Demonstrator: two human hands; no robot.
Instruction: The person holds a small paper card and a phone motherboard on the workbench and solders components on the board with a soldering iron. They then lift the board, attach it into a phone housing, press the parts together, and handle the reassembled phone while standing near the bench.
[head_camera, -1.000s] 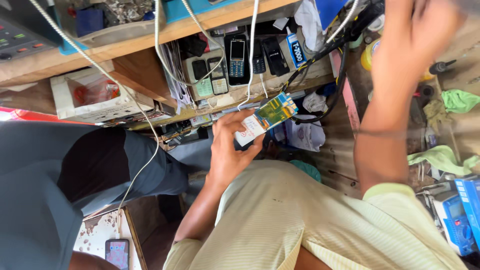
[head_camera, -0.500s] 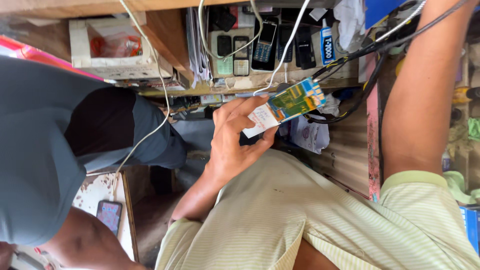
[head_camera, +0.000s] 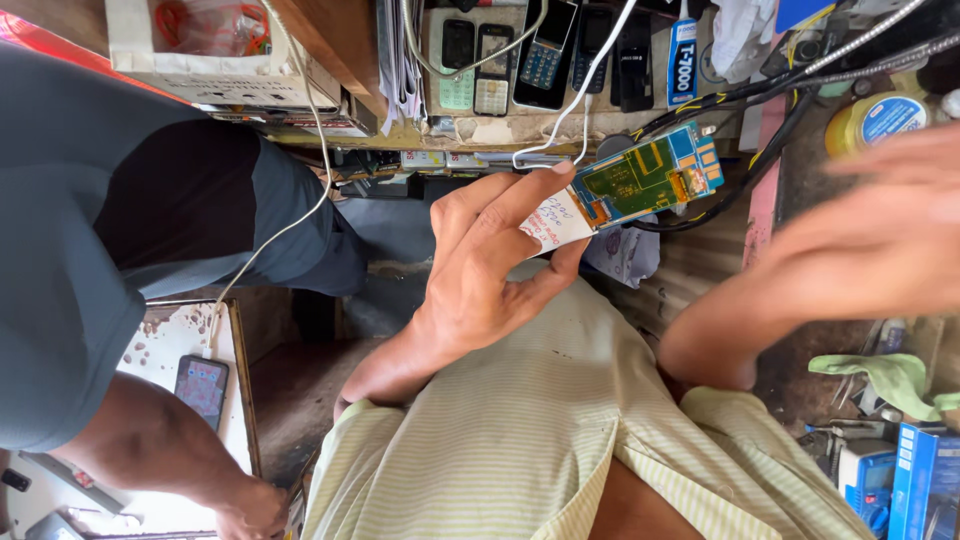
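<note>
Left hand (head_camera: 480, 265): fingers pinching the white end of a green circuit board (head_camera: 640, 182), index finger lying along its upper edge, thumb pressing from below. Board is sitting mid-frame, just below the shelf (head_camera: 520, 130) of mobile phones (head_camera: 545, 50), white cable (head_camera: 590, 85) hanging beside it. Right hand (head_camera: 880, 235): blurring, fingers loosely spread, gripping nothing, hovering near a yellow jar (head_camera: 880, 120). Another person's grey sleeve (head_camera: 120, 230) is crowding the left side.
</note>
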